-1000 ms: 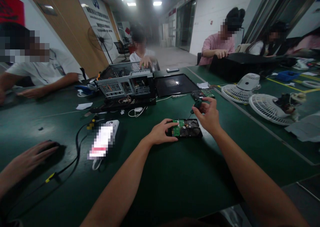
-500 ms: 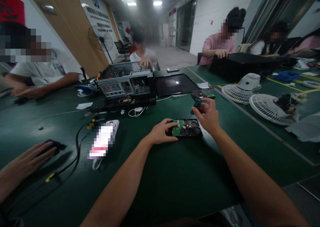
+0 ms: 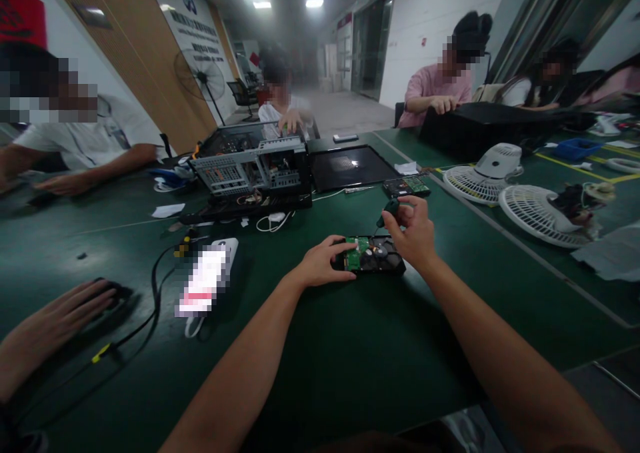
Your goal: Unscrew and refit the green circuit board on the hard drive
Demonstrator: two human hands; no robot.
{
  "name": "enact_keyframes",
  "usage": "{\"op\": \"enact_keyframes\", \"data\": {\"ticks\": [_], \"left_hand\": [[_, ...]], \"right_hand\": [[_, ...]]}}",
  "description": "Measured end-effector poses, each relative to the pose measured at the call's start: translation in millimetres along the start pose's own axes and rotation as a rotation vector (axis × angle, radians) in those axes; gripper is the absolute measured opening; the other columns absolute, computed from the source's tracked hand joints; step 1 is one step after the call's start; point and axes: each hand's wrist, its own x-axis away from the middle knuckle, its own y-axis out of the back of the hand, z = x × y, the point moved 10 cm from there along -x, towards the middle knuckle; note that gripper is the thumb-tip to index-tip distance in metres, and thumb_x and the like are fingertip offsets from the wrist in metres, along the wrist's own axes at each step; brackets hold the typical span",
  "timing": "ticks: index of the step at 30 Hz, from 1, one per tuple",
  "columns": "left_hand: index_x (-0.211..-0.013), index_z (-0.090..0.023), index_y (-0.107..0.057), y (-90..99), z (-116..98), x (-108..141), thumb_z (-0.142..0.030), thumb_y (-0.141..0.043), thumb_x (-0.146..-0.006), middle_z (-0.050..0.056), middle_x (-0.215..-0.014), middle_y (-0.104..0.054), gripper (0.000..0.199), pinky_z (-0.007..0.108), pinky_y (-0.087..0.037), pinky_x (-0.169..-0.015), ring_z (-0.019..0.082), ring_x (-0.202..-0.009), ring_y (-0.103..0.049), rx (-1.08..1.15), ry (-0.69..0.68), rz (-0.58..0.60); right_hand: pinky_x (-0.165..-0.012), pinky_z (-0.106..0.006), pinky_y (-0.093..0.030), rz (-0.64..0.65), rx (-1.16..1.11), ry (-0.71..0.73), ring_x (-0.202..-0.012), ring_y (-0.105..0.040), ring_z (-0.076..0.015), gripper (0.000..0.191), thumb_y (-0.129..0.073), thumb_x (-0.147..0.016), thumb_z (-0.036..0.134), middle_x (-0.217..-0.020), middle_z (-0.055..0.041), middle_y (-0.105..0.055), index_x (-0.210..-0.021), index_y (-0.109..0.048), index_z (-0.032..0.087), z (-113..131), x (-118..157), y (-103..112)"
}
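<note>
A hard drive (image 3: 387, 256) with a green circuit board lies flat on the green table (image 3: 350, 346), in front of me. My left hand (image 3: 325, 261) grips its left end, fingers on the board and thumb along the near edge. In my right hand (image 3: 413, 230) is a small dark green screwdriver (image 3: 387, 212), held upright and slightly tilted between the fingers. Its thin shaft points down at the drive's far edge; whether the tip touches is too small to tell.
Behind stand an open computer case (image 3: 255, 170), a black panel (image 3: 353, 166) and a second drive (image 3: 407, 185). White fan parts (image 3: 483, 173) lie right. On the left are a phone (image 3: 207, 280), cables and another person's hand (image 3: 60, 316) on a mouse.
My right hand and the screwdriver have shifted slightly left along the drive. My left hand has stayed on the drive. The person at far left has moved their hands.
</note>
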Motion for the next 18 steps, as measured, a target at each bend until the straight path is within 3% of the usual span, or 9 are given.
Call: {"op": "enact_keyframes", "data": {"ticks": [5,11,18], "left_hand": [[-0.147,-0.043,-0.050,-0.8,2.1,-0.3,-0.062,-0.080,-0.074,0.005,-0.153,-0.040,0.081,0.043,-0.052,-0.088,0.025,-0.101,-0.061,-0.011,0.004,-0.013],[-0.148,-0.043,-0.050,-1.0,1.7,0.0,-0.062,-0.079,-0.075,0.005,-0.153,-0.040,0.080,0.045,-0.052,-0.092,0.029,-0.110,-0.059,-0.029,-0.003,-0.014],[-0.147,-0.043,-0.049,-1.3,3.7,0.1,-0.063,-0.079,-0.074,0.005,-0.154,-0.039,0.081,0.044,-0.053,-0.088,0.023,-0.098,-0.062,-0.012,0.005,-0.005]], "right_hand": [[-0.071,-0.038,-0.060,-0.028,-0.027,0.085,-0.077,-0.074,-0.0220,0.047,-0.067,-0.089,0.043,-0.097,-0.0075,-0.074,-0.123,-0.041,0.024,0.8,2.0,-3.7],[-0.070,-0.037,-0.060,-0.024,-0.013,0.112,-0.076,-0.073,-0.0208,0.045,-0.067,-0.089,0.042,-0.095,-0.0061,-0.074,-0.122,-0.042,0.025,2.6,2.9,-5.3],[-0.068,-0.035,-0.059,-0.009,0.010,0.128,-0.074,-0.072,-0.0194,0.043,-0.066,-0.090,0.040,-0.093,-0.0056,-0.074,-0.122,-0.041,0.024,5.0,4.0,-8.0]]}}
